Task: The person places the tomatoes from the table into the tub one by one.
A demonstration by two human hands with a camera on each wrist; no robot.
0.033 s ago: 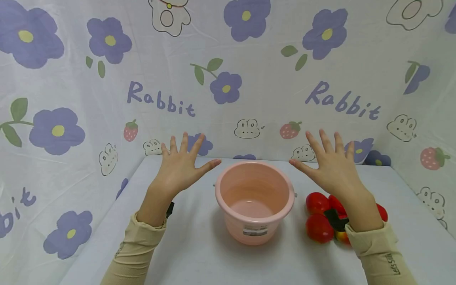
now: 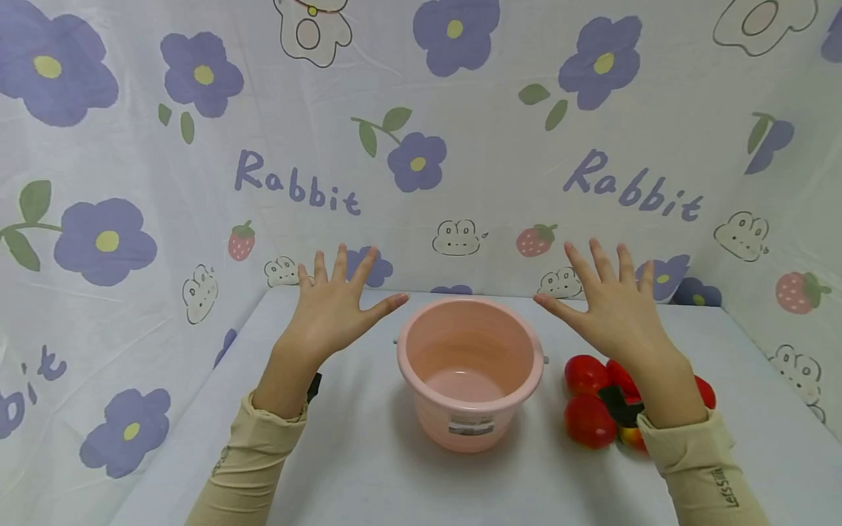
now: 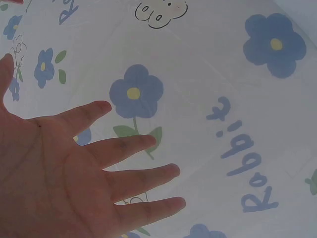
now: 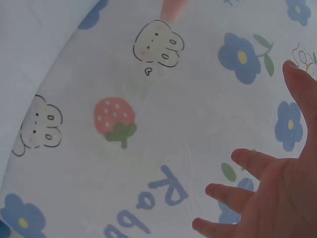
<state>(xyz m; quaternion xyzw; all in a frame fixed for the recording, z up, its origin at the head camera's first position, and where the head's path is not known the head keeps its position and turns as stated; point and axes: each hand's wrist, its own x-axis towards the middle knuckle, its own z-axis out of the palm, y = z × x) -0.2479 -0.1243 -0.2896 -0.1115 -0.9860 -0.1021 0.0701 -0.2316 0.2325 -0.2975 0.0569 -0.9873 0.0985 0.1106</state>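
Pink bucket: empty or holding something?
Empty, as far as visible: in the head view the pink bucket stands upright, bare inner wall and bottom showing.

"Rabbit" stands twice on the cloth [image 2: 500,175], above the far edge of the table [image 2: 355,453], toward its left and right corners; farther left, "bit" shows. The right sleeve [image 2: 691,467] reads "Lets" plus unclear letters; the label [image 2: 471,425] on the bucket [image 2: 430,416] is illegible.

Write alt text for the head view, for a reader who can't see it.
A left hand and right hand, both empty, are raised with fingers spread on either side of a pink bucket. The bucket stands empty on a white table, with red fruit to its right and printed cloth behind.
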